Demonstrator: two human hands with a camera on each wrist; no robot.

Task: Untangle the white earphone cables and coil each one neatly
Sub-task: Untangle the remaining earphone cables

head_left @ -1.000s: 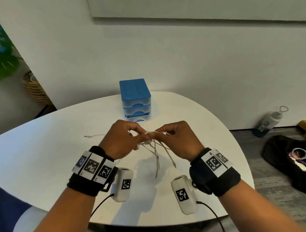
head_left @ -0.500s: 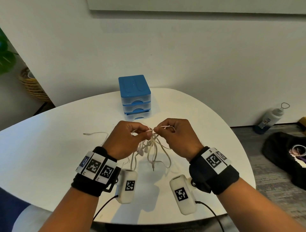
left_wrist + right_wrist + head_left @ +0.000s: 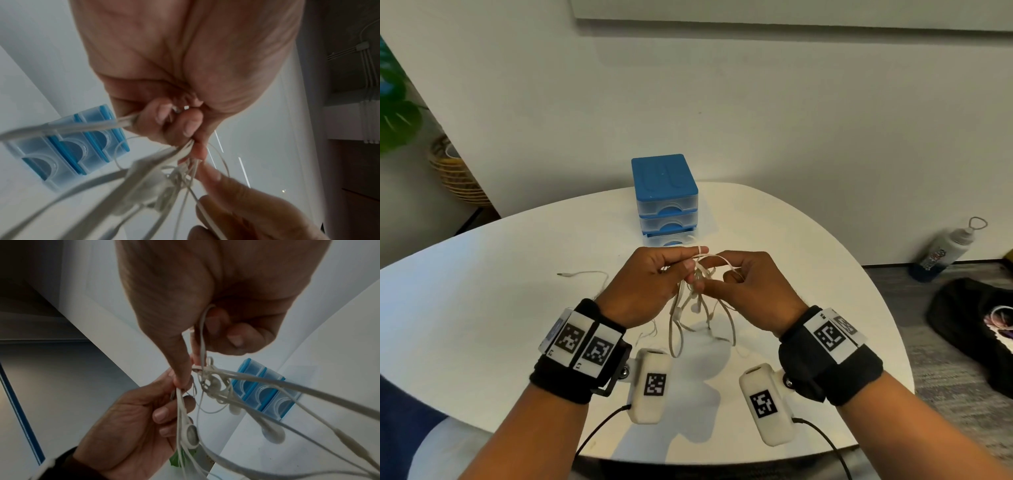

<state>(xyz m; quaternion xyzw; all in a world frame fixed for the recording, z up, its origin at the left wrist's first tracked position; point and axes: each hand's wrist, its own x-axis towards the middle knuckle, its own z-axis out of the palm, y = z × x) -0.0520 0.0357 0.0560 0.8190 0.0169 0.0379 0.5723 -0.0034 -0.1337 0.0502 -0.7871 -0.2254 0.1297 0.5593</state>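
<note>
A tangle of white earphone cables point(image 3: 697, 284) hangs between my two hands above the white table point(image 3: 482, 308). My left hand point(image 3: 650, 284) pinches strands at the knot, one loop wrapped over its index finger. My right hand point(image 3: 743, 284) pinches the same knot from the right, a cable loop lying over its index finger. Loops and earbuds point(image 3: 694, 308) dangle down to the tabletop. A loose end with a jack plug point(image 3: 563, 274) trails left on the table. In the right wrist view the knot point(image 3: 207, 374) and earbuds point(image 3: 192, 434) show close up; in the left wrist view the cables point(image 3: 156, 175) are blurred.
A small blue drawer unit point(image 3: 666, 198) stands on the table just beyond my hands. A wicker basket point(image 3: 453, 171) and a plant sit at the far left. On the floor to the right lie a bottle point(image 3: 945, 246) and a dark bag point(image 3: 976, 318).
Both hands have lifted slightly and closed in on the knot. A cable loop now lies over my left index finger, and the hanging loops have shifted.
</note>
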